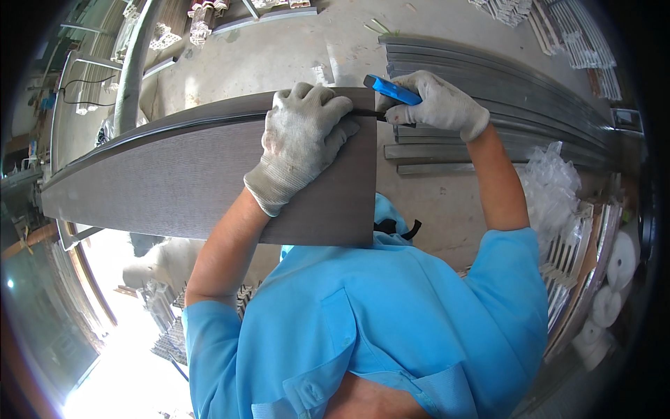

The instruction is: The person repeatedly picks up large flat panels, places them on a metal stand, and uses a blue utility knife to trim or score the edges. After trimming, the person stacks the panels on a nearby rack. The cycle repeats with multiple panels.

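"Grey-brown, finely lined like wood grain, was the board (174,181) you had across your front, and its right end was cut straight. Could you read anything on your blue tool (396,91)? At that size, any marking was beyond me."

"Beyond me too. You held that tool in your right hand (441,106), fingers wrapped around it, its dark-tipped end pointing up and left, just past the board's right end."

"And along the board you had a dark strip (188,124), glossy and narrow, running lengthwise near the far edge and bending with the lens. It passed under your left hand (301,133) and came out toward your right."

"Your left fingers were bent over the strip and close together, palm side down on the board. I couldn't tell whether they pinched the strip or only pressed on it, since the hand hid it there."

"How many of each did you have? One board, one strip, one blue tool, and two pale knit gloves (276,178), the left one smudged."

"Beyond your right hand, long grey profiles (502,77) lay stacked on the floor (279,52), too overlapped to count. You also had crumpled clear plastic (551,174) near your right elbow, and at least two white rolls (621,262) farther right. The board's near edge lay just by your blue shirt (412,293)."
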{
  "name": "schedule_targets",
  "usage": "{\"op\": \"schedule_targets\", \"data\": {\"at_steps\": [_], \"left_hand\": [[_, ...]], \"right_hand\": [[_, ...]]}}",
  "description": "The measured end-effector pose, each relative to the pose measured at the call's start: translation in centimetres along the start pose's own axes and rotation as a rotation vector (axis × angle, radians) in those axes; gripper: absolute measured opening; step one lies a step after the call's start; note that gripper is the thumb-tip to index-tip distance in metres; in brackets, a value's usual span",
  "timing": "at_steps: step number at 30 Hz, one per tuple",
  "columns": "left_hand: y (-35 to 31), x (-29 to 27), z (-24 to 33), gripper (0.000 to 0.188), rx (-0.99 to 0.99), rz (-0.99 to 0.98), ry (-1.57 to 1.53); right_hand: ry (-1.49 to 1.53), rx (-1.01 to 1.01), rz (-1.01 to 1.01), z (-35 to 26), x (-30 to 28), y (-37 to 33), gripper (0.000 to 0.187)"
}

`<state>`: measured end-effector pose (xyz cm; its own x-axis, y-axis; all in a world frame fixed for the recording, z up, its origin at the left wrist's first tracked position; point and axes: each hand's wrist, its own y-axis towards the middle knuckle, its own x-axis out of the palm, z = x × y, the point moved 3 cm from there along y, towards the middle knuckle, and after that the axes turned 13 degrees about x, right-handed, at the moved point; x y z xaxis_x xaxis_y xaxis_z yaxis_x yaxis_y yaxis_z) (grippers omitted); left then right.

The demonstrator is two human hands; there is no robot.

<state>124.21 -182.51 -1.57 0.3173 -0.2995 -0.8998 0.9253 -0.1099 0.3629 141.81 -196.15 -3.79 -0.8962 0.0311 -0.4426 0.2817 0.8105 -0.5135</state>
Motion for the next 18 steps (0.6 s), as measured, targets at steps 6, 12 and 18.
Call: {"op": "schedule_targets", "data": {"at_steps": [6,12,18], "left_hand": [[0.3,0.5,0.6,0.037,0.012,-0.016,0.022],[1.2,1.6,0.4,0.056,-0.06,-0.257,-0.034],[1.0,1.4,0.8,0.042,0.003,-0.069,-0.044]], "right_hand": [[0.162,-0.007,-0.03,0.5,0.3,0.0,0.027],[0.268,-0.008,-0.146,1.7,0.6,0.8,0.031],[0.377,-0.062,-0.188,2.4,1.2,0.9,0.026]]}}
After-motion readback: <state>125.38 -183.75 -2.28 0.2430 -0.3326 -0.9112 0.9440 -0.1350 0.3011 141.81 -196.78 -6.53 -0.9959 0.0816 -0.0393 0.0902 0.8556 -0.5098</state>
